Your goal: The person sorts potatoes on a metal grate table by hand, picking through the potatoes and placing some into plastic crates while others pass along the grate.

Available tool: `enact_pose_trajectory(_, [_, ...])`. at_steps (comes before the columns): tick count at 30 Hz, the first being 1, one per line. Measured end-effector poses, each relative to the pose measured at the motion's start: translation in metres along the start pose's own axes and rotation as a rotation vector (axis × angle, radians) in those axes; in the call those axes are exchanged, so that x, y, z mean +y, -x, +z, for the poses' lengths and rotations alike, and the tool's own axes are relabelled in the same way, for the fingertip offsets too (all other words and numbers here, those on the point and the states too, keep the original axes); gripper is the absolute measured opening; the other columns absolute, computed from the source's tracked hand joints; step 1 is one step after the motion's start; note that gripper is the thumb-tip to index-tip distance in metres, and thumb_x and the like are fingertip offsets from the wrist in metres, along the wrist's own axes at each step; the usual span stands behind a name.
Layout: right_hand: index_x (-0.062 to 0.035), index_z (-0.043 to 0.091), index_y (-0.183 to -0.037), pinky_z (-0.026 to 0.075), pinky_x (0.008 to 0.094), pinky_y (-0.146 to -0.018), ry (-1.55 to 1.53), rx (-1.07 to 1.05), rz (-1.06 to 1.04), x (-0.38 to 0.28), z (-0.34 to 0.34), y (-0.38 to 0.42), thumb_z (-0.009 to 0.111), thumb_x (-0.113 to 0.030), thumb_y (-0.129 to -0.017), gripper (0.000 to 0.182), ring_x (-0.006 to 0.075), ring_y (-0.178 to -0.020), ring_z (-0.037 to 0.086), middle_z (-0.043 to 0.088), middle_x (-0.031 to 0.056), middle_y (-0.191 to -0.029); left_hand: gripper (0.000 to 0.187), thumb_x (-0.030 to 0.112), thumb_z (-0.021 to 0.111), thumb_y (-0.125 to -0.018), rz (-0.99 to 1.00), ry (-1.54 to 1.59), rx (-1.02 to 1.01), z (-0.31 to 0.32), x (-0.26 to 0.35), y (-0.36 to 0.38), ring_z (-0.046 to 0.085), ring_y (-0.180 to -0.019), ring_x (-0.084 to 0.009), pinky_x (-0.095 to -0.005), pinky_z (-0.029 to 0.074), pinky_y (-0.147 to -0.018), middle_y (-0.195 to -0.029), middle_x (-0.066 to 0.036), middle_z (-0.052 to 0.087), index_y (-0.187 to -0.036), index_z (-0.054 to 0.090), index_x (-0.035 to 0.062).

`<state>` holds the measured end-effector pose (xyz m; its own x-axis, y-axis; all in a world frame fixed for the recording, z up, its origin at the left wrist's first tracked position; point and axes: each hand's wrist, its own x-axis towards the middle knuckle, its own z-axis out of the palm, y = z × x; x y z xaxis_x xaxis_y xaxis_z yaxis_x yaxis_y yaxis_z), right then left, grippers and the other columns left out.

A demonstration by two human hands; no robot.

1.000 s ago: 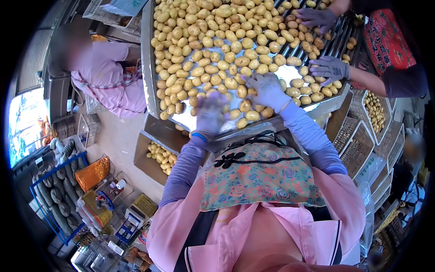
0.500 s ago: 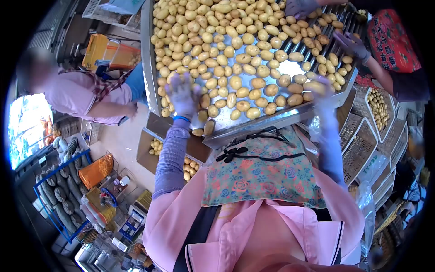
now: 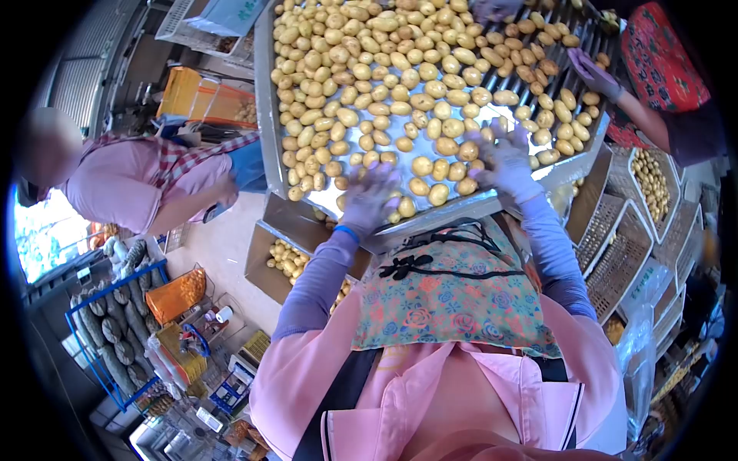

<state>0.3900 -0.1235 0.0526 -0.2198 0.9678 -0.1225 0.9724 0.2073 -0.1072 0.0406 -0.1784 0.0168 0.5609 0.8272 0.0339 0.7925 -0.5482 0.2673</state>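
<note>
Small yellow potatoes (image 3: 330, 58) cover much of a metal sorting table (image 3: 269, 100), densest at the far left. My left hand (image 3: 369, 201), in a pale purple glove, rests near the front edge with its fingers spread, touching a few potatoes. To the right, my gloved right hand (image 3: 507, 165) lies with fingers apart beside several potatoes, over a shiny bare patch of metal. Neither hand is closed around a potato. Below the front left corner stands a cardboard box (image 3: 257, 265) with potatoes in it.
A co-worker's gloved hand (image 3: 596, 75) is at the dark rollers (image 3: 573, 58) on the far right, with another hand (image 3: 496, 8) at the top. Another person (image 3: 146, 184) stands on the left. Plastic crates (image 3: 626, 238) are stacked at right.
My left hand has moved right and toward the front edge. My right hand has swung left onto the table. Potatoes near the front edge have shifted, and some there are gone from view.
</note>
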Motion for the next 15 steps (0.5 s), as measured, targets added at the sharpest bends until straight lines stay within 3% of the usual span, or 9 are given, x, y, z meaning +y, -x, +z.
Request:
enact_pose_trajectory(1, [-0.0337, 0.048, -0.148, 0.007, 0.0548, -0.121, -0.137, -0.165, -0.068, -0.017, -0.010, -0.016, 0.075, -0.060, -0.072, 0.085, 0.0450, -0.151, 0.013, 0.030, 0.0143, -0.161, 0.066, 0.041, 0.058, -0.094, -0.021, -0.070, -0.055, -0.002, -0.021, 0.019, 0.029, -0.146, -0.0399, -0.0554, 0.008, -0.122, -0.155, -0.017, 0.038, -0.151, 0.040, 0.0148])
enact_pose_trajectory(4, [-0.0344, 0.052, -0.145, 0.011, 0.0568, -0.120, -0.202, -0.006, -0.360, -0.078, 0.028, -0.036, 0.075, -0.058, -0.072, 0.080, 0.0439, -0.150, 0.014, 0.029, 0.0137, -0.161, 0.067, 0.044, 0.056, -0.095, -0.306, -0.367, -0.054, -0.004, -0.067, 0.038, 0.030, -0.146, -0.0397, -0.0545, 0.010, -0.121, -0.156, -0.017, 0.038, -0.153, 0.038, 0.0145])
enact_pose_trajectory(5, [-0.0339, 0.053, -0.143, 0.013, 0.0580, -0.120, -0.191, 0.053, -0.415, -0.096, 0.038, -0.044, 0.075, -0.058, -0.073, 0.077, 0.0436, -0.150, 0.016, 0.030, 0.0133, -0.161, 0.068, 0.045, 0.054, -0.096, -0.500, -0.344, 0.128, 0.001, -0.071, 0.026, 0.031, -0.145, -0.0400, -0.0545, 0.013, -0.120, -0.156, -0.017, 0.038, -0.154, 0.036, 0.0134])
enact_pose_trajectory(6, [-0.0325, 0.055, -0.142, 0.013, 0.0591, -0.120, -0.139, -0.093, -0.497, -0.119, 0.028, -0.050, 0.074, -0.058, -0.073, 0.076, 0.0436, -0.150, 0.015, 0.030, 0.0130, -0.161, 0.069, 0.046, 0.052, -0.097, -0.690, -0.316, 0.310, 0.009, -0.074, 0.011, 0.033, -0.144, -0.0402, -0.0546, 0.015, -0.119, -0.157, -0.018, 0.038, -0.155, 0.035, 0.0124])
enact_pose_trajectory(7, [-0.0312, 0.056, -0.140, 0.014, 0.0602, -0.119, -0.090, -0.246, -0.568, -0.138, 0.019, -0.049, 0.074, -0.059, -0.074, 0.074, 0.0436, -0.150, 0.014, 0.030, 0.0126, -0.160, 0.071, 0.048, 0.049, -0.098, -0.699, -0.163, 0.299, 0.036, -0.078, 0.002, 0.032, -0.145, -0.0385, -0.0562, 0.016, -0.118, -0.157, -0.017, 0.037, -0.155, 0.033, 0.0091])
enact_pose_trajectory(9, [-0.0290, 0.062, -0.133, 0.015, 0.0580, -0.121, -0.208, -0.088, -0.761, -0.146, 0.048, -0.040, 0.073, -0.056, -0.077, 0.062, 0.0343, -0.148, 0.028, 0.040, 0.0088, -0.155, 0.075, 0.051, 0.051, -0.097, -0.505, -0.772, -0.085, 0.069, -0.047, -0.014, 0.032, -0.146, -0.0350, -0.0558, 0.015, -0.120, -0.157, -0.018, 0.036, -0.155, 0.032, 0.0071])
enact_pose_trajectory(10, [-0.0290, 0.062, -0.132, 0.015, 0.0562, -0.121, -0.275, -0.105, -0.813, -0.132, 0.054, -0.040, 0.072, -0.053, -0.078, 0.060, 0.0302, -0.147, 0.031, 0.044, 0.0066, -0.153, 0.075, 0.051, 0.051, -0.097, -0.512, -0.765, -0.077, 0.054, -0.039, -0.014, 0.032, -0.146, -0.0350, -0.0558, 0.015, -0.120, -0.157, -0.018, 0.036, -0.155, 0.032, 0.0071])
enact_pose_trajectory(12, [-0.0286, 0.065, -0.127, 0.017, 0.0539, -0.121, -0.324, -0.126, -0.854, -0.096, 0.049, -0.049, 0.071, -0.049, -0.080, 0.052, 0.0254, -0.144, 0.038, 0.050, 0.0031, -0.149, 0.079, 0.053, 0.053, -0.094, -0.188, -0.051, 0.063, -0.002, -0.032, -0.016, 0.031, -0.147, -0.0332, -0.0543, 0.013, -0.121, -0.157, -0.018, 0.037, -0.155, 0.033, 0.0071])
enact_pose_trajectory(15, [-0.0235, 0.073, -0.108, 0.033, 0.0520, -0.111, -0.256, -0.106, -0.569, -0.042, 0.014, -0.079, 0.070, -0.036, -0.082, 0.029, 0.0263, -0.126, 0.055, 0.065, 0.0030, -0.127, 0.074, 0.055, 0.055, -0.092, -0.383, -0.210, 0.154, 0.005, -0.100, 0.001, 0.029, -0.145, -0.0425, -0.0554, 0.010, -0.121, -0.157, -0.021, 0.035, -0.151, 0.042, 0.0123])
